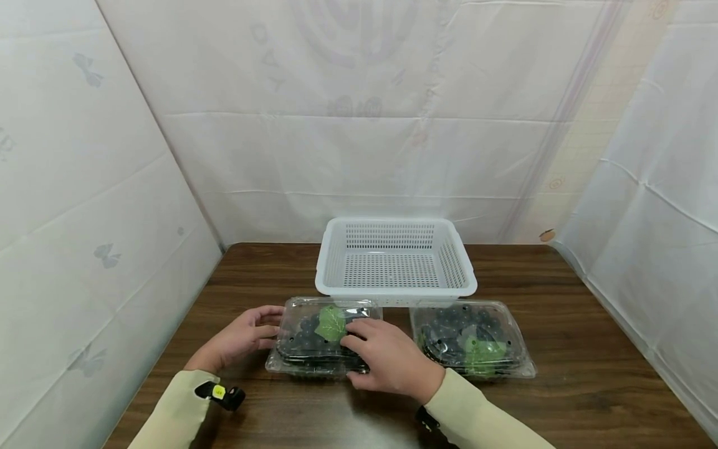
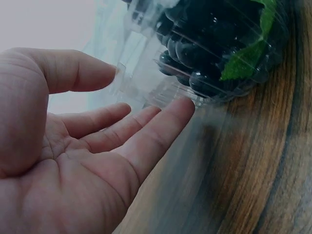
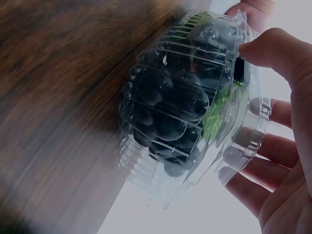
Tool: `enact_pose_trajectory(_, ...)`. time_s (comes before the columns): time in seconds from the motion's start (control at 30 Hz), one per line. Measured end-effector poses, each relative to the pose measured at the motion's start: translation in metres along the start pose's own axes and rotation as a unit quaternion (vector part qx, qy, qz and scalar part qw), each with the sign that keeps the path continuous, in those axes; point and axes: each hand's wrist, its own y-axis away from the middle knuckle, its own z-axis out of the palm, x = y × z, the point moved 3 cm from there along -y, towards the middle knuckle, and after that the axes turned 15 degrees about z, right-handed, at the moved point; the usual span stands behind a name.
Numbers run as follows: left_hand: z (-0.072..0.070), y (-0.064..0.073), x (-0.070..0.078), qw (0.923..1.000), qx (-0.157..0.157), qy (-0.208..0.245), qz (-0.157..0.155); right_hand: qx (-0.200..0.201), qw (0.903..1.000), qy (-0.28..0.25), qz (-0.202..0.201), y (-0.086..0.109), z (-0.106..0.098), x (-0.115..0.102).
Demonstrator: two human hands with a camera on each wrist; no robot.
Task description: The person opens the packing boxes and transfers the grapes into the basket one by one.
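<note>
A clear plastic clamshell box of dark grapes (image 1: 314, 333) with a green leaf on top sits before me on the table. My left hand (image 1: 244, 337) is at its left end, fingers fairly straight. In the left wrist view its thumb (image 2: 92, 73) meets a small clear tab on the box's rim, with the fingers just below. Over the right part of the lid, my right hand (image 1: 387, 358) grips the box with bent fingers. The right wrist view shows that thumb (image 3: 268, 48) at the near rim and the fingertips against the clear lid.
A second clear box of grapes (image 1: 471, 340), also with a leaf, lies to the right. Behind both boxes stands a white perforated basket (image 1: 395, 292) on the dark wooden table (image 1: 269, 265). White sheets (image 1: 364, 156) hang around the back and sides.
</note>
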Motion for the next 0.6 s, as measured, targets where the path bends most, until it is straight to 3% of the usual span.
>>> enact_pose_trajectory(0.6, 0.002, -0.003, 0.004, 0.9994, 0.019, -0.026, -0.015, -0.017, 0.9998, -0.004, -0.001, -0.026, 0.011, -0.017)
